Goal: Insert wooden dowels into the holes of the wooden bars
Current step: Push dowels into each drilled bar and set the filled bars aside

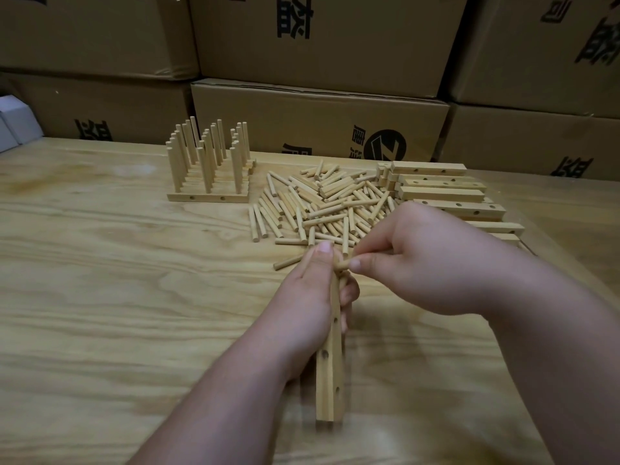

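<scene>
A dowel (343, 264), pinched by the right hand (419, 260), is being seated into the bar (330, 374) (gripped by the left hand (310, 297)) near the loose dowel pile (322, 206); alignment is needed next.

Finished bars (209, 162) left of dowels (322, 206)

Two hands (312, 297), one held bar (330, 364), three visible holes, countless loose dowels (322, 209).

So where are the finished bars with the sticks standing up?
The finished bars sit at the far left of the table, left of the loose stick pile, before the boxes.
</scene>
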A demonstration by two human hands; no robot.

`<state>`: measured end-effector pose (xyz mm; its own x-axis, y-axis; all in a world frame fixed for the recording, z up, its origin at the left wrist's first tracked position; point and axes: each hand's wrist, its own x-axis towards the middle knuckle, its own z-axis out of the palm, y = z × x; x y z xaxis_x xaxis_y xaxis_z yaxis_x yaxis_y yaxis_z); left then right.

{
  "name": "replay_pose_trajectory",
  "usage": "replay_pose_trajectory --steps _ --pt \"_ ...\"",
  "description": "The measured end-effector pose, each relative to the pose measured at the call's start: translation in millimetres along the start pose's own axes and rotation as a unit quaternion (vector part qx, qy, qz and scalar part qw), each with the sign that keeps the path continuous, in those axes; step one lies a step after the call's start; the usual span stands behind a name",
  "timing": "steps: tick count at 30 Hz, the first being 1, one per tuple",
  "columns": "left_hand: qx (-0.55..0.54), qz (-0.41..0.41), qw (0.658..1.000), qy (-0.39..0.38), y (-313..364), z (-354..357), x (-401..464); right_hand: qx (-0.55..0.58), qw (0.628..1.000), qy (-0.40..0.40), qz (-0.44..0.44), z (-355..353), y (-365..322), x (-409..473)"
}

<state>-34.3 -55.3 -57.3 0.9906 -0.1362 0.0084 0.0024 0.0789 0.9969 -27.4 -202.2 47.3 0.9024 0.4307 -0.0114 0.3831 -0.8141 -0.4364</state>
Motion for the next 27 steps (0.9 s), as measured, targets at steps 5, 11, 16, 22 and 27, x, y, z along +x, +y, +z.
replay_pose_trajectory --steps 5,11,16,22,27 --pt "0.003 -0.001 1.0 -0.003 1 0 -1 0.057 0.998 0.0 0.01 1 2 -3" --pt "-0.009 0.0 1.0 -0.006 2 0 -1 -0.006 1.0 0.013 0.001 4 -3 -2" --pt "-0.001 -0.012 1.0 -0.004 3 0 -1 0.047 0.999 -0.004 0.001 2 4 -1" --pt "-0.036 -0.015 0.999 0.015 4 1 -1 0.01 0.999 0.031 0.002 7 3 3" --pt "-0.131 -0.06 0.988 0.057 7 1 3 0.242 0.961 0.118 0.062 9 7 8"
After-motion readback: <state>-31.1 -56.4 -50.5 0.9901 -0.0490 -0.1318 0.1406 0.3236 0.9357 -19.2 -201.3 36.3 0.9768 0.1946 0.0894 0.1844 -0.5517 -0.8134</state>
